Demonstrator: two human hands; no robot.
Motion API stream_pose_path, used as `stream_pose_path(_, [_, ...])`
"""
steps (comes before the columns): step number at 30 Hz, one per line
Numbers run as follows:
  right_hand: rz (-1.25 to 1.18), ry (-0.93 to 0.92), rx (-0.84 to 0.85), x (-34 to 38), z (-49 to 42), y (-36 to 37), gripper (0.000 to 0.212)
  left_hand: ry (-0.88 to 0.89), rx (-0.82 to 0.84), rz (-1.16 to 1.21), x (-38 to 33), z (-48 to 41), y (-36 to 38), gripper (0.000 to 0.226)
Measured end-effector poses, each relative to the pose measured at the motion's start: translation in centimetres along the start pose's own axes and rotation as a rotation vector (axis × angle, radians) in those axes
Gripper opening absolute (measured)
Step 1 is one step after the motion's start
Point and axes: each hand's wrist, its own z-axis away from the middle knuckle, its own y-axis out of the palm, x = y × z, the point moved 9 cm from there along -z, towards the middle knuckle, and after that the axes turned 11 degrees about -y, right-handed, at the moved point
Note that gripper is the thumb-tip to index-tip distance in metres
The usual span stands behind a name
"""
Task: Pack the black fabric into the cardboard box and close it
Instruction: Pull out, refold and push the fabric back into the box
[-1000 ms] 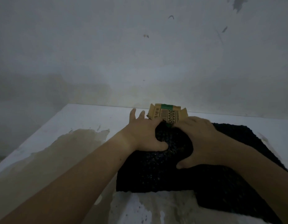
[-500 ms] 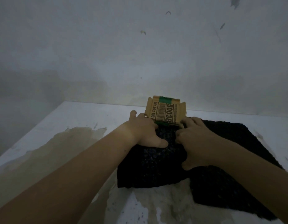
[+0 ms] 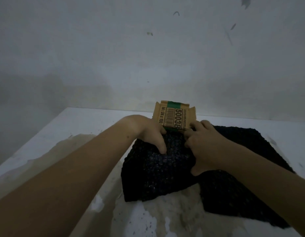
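Stained white table (image 3: 45, 151) is backing onto a pale, scuffed wall (image 3: 148, 57). One black fabric (image 3: 157, 177) is lying spread across it, most of it outside the one cardboard box (image 3: 172, 120), which is sitting at the cloth's far edge with only its printed flap (image 3: 177, 110) showing, standing upright.

Two hands are working at the box mouth. The left hand (image 3: 151, 134) is gripping a bunch of fabric, with the thumb digging in and the fingers curling at the box's edge. The right hand (image 3: 204, 147) is curling its fingers just under the flap; whether it is pinching cloth or card cannot be told.

The risk, seemingly, is bulk. So much cloth is hanging out that forcing it in could tip the light box or tear the flap, and loose folds could be stopping it from closing.
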Motion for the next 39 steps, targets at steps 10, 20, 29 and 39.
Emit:
stream_pose_path(10, [-0.257,-0.022,-0.287,-0.2,3.7,-2.4,0.026,0.112,-0.245,-0.086,0.3,0.4,0.7,0.088])
stream_pose_path(20, [-0.271,-0.076,0.044,1.2,1.4,-0.4,0.024,0.128,-0.260,-0.103,0.8,-0.3,0.5,0.083])
stream_pose_path(29, [-0.290,-0.046,-0.231,-1.3,5.0,-2.1,0.048,0.245,-0.506,0.058,0.7,2.3,-2.2,0.076])
stream_pose_path(39, [-0.246,-0.104,-0.045,0.4,2.9,1.7,0.032,0.326,-0.822,0.122,2.2,9.4,2.7,0.044])
